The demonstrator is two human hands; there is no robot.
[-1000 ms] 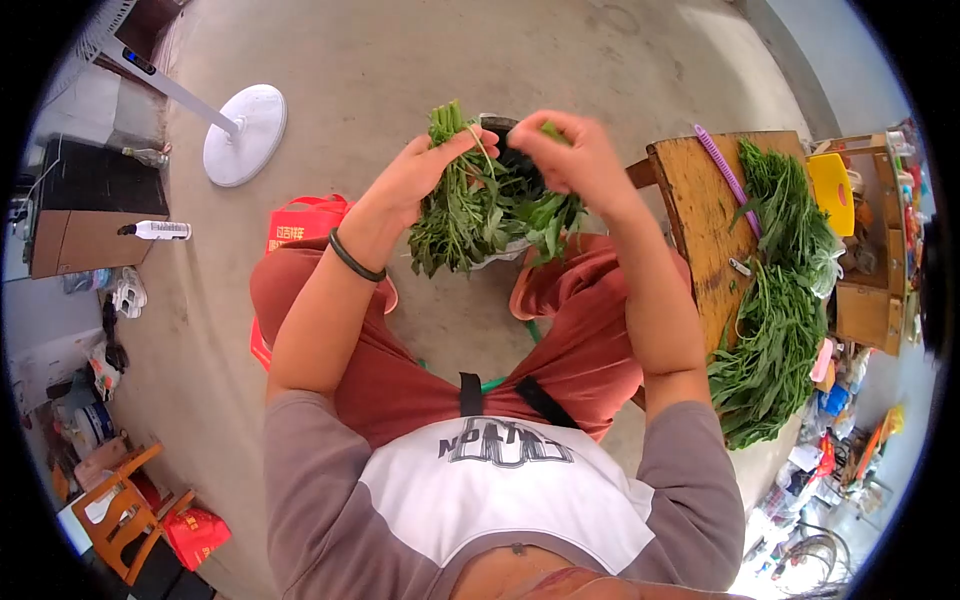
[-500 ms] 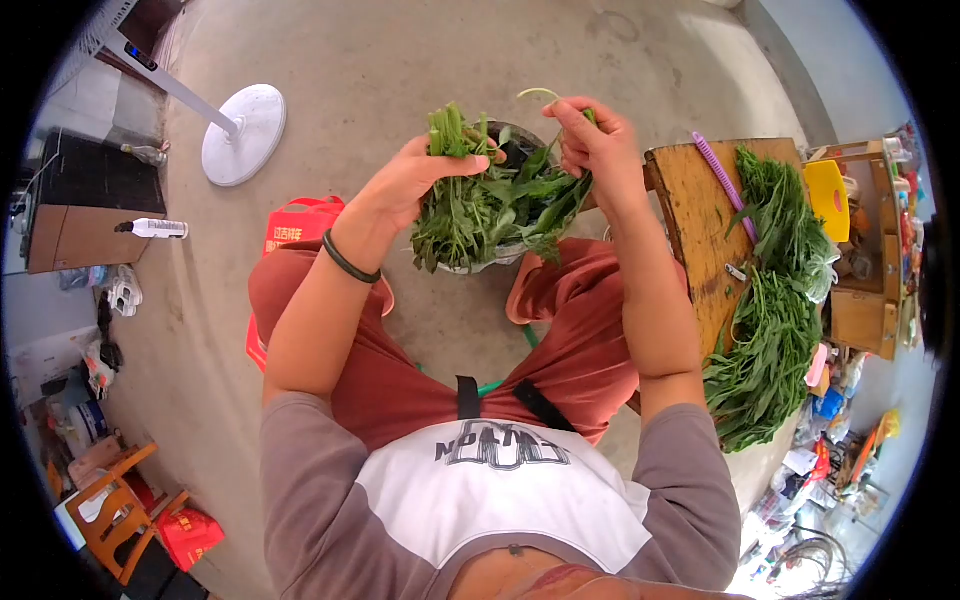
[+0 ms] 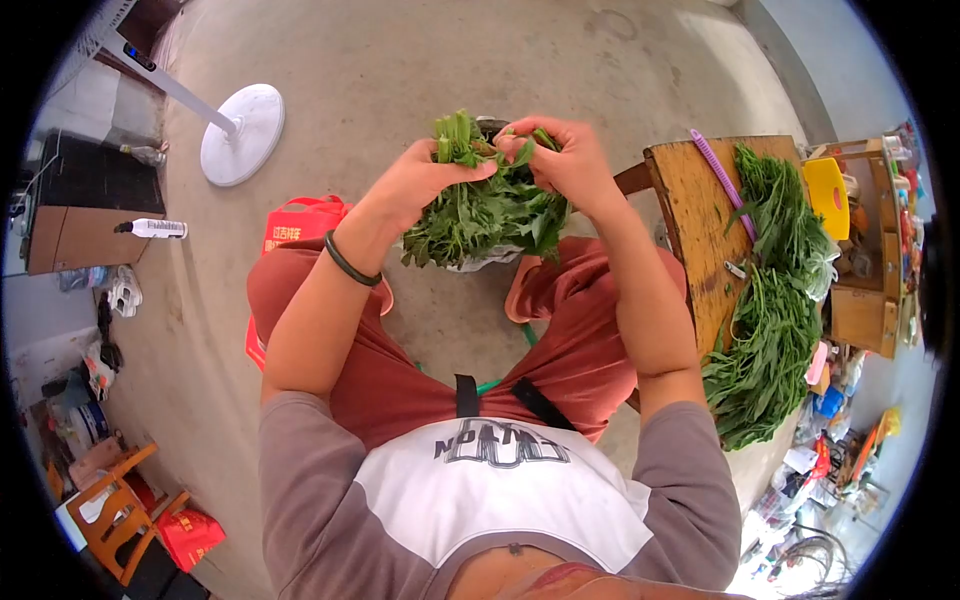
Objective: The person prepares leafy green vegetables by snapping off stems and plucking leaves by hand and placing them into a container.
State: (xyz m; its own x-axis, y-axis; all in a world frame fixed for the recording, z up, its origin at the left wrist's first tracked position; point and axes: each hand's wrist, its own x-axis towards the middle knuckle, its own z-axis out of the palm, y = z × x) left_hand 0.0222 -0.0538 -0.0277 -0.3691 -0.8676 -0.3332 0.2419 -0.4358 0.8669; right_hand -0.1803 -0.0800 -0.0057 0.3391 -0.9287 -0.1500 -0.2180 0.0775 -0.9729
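My left hand [image 3: 425, 180] is closed round a bunch of leafy greens [image 3: 470, 215], stem ends up and leaves hanging down. Beside it, my right hand [image 3: 560, 165] is closed on some leafy green stems, its fingertips close to the top of the bunch. Below both hands is a container [image 3: 487, 262], mostly hidden by the leaves, with a pale lining showing at its near side. More leafy greens [image 3: 765, 350] lie in two heaps on the wooden table to the right.
The wooden table [image 3: 690, 215] holds a purple strip [image 3: 722, 180] and a small metal object [image 3: 735, 270]. A white fan base [image 3: 243, 135] stands at upper left. A red bag [image 3: 300, 222] lies by my left knee. Cluttered shelves [image 3: 865, 310] line the right.
My right hand has moved left and slightly down, bringing its greens against the bunch. The bunch in my left hand has shifted a little; the hand keeps its hold.
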